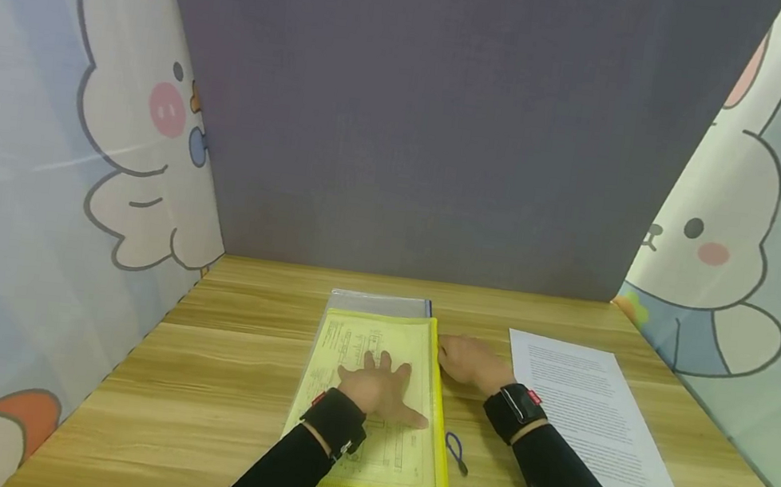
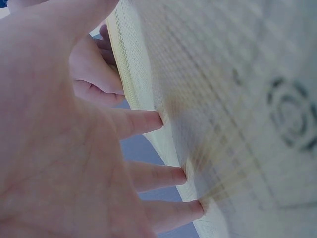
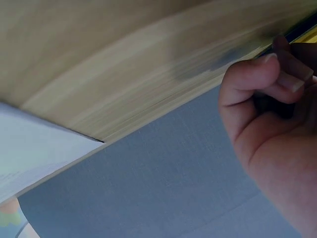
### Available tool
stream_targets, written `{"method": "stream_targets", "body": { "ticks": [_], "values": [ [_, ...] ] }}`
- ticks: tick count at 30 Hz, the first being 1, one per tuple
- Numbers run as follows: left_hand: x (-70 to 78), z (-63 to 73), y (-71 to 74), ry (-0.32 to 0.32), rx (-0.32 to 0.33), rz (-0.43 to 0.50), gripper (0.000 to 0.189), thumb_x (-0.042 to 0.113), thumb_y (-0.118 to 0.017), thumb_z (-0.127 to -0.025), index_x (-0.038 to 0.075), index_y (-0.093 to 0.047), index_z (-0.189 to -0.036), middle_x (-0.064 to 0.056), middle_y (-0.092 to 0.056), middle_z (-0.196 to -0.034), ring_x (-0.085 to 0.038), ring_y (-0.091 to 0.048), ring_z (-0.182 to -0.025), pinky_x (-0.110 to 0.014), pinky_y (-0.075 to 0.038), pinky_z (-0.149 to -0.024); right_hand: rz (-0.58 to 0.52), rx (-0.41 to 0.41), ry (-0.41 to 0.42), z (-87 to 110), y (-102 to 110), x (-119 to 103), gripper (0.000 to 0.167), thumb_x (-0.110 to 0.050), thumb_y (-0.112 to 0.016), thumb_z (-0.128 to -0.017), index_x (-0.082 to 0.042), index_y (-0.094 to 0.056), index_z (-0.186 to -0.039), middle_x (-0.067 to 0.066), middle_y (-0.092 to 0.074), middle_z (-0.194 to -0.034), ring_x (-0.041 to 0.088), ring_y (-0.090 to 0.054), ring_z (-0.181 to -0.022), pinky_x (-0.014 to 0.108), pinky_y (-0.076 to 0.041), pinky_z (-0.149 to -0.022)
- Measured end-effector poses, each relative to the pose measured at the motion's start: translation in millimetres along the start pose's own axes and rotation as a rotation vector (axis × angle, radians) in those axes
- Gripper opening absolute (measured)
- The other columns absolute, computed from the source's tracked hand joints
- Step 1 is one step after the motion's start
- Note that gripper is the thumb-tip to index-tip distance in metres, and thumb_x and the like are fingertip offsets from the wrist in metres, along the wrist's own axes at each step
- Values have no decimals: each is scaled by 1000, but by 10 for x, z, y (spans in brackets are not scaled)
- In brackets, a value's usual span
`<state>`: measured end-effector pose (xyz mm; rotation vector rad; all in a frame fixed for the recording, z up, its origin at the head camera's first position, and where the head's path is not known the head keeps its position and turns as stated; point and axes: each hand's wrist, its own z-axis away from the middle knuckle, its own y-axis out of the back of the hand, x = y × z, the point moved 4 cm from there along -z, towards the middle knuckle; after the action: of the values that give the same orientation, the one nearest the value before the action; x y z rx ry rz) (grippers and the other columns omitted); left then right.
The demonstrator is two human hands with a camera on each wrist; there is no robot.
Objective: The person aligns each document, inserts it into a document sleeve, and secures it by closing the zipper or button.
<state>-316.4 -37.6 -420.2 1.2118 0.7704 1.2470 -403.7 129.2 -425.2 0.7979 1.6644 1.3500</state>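
A yellow mesh document pouch (image 1: 402, 462) with printed sheets showing through lies on the table. My left hand (image 1: 377, 391) rests on it with fingers spread; in the left wrist view its fingertips (image 2: 193, 210) press into the mesh (image 2: 237, 129). The fingers of my right hand (image 1: 474, 361) are curled at the pouch's upper right edge, and thumb and fingers pinch there in the right wrist view. What lies inside that pinch is hidden. Under the yellow pouch is a clear pouch (image 1: 376, 304) with a dark blue edge, its top and left side showing.
A blue cord loop with a dark pull (image 1: 457, 452) lies on the table beside the yellow pouch. Printed white paper (image 1: 588, 411) lies to the right, near my right forearm. A grey panel (image 1: 433, 120) stands behind the wooden table (image 1: 185, 397), with cartoon-printed cloths at both sides.
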Motion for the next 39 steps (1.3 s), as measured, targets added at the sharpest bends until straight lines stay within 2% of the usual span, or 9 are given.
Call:
{"method": "stream_targets", "body": {
  "ticks": [5,15,24,28,31,35,39],
  "values": [
    [-3,-4,-7,2,3,-3,105,83,-63,-76,26,-36,-159,-16,-26,-165,-46,-20,-151,-81,-23,-105,-41,-3,-7,29,-18,3,20,-23,-49,-107,-15,-67,-108,5,-70,-108,25,-65,-103,47,-52,-92],
    [2,6,-21,8,4,-5,104,83,-63,-76,26,-37,-159,-16,-26,-165,-44,-20,-151,-80,-23,-106,-42,-5,4,69,-19,-25,24,-26,-48,-107,-18,-68,-118,6,-70,-121,30,-65,-115,49,-51,-98],
    [7,6,-17,7,-3,7,103,82,-64,-77,26,-36,-159,-15,-25,-166,-44,-19,-151,-80,-22,-107,-32,-24,4,62,-40,-11,30,-26,-46,-106,-15,-65,-126,7,-70,-123,30,-65,-115,49,-50,-99],
    [7,6,-13,9,-7,10,103,82,-64,-77,27,-36,-160,-15,-24,-166,-44,-18,-152,-79,-22,-107,-9,-44,-10,65,-51,4,26,-23,-46,-105,-12,-69,-112,5,-69,-100,24,-64,-91,45,-52,-86],
    [8,8,-12,10,-7,14,103,81,-64,-77,27,-36,-159,-15,-24,-166,-44,-18,-152,-79,-22,-107,6,-64,-16,72,-53,5,26,-20,-47,-103,-11,-68,-93,5,-61,-83,22,-57,-76,42,-50,-76],
    [10,6,-12,11,-8,19,103,81,-65,-77,27,-36,-160,-15,-23,-167,-44,-17,-152,-80,-21,-107,5,-83,-14,85,-51,0,28,-19,-47,-103,-11,-66,-84,5,-59,-80,21,-55,-74,41,-49,-73],
    [8,-8,-19,13,-10,17,103,82,-64,-77,27,-35,-160,-14,-23,-167,-44,-17,-152,-80,-21,-107,-5,-91,-12,98,-47,-1,28,-19,-46,-103,-11,-68,-88,5,-60,-82,22,-55,-75,41,-49,-74]
  ]
}}
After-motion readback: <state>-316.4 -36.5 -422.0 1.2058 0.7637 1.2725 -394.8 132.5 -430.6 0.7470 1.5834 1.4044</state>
